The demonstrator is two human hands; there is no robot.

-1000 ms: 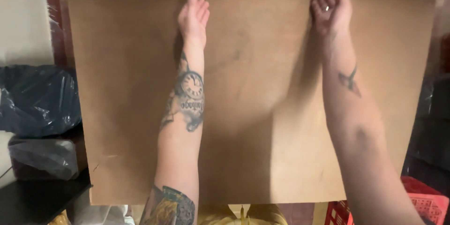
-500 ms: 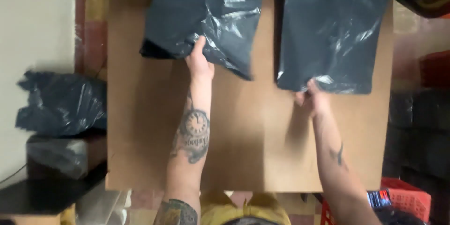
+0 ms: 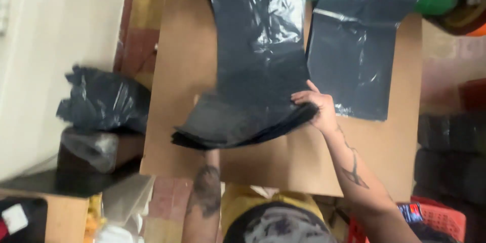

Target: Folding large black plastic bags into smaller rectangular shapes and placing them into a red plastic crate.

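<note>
Hands lifting a stack of dark grey plastic bags over a brown board surface.

Right hand [image 3: 318,109] curled shut on the right edge of the stack of bags [image 3: 253,91], fingers over the top and thumb beneath; left hand hidden under the stack's lower left part, so its grip cannot be told, only the tattooed left forearm [image 3: 207,192] showing below; the stack hangs from the far edge of the surface [image 3: 172,71] down to its middle, its near end raised; second grey bag [image 3: 354,66] lies flat just right of it; crumpled dark bags [image 3: 101,101] sit left of the surface; red crate [image 3: 435,217] at lower right.
</note>
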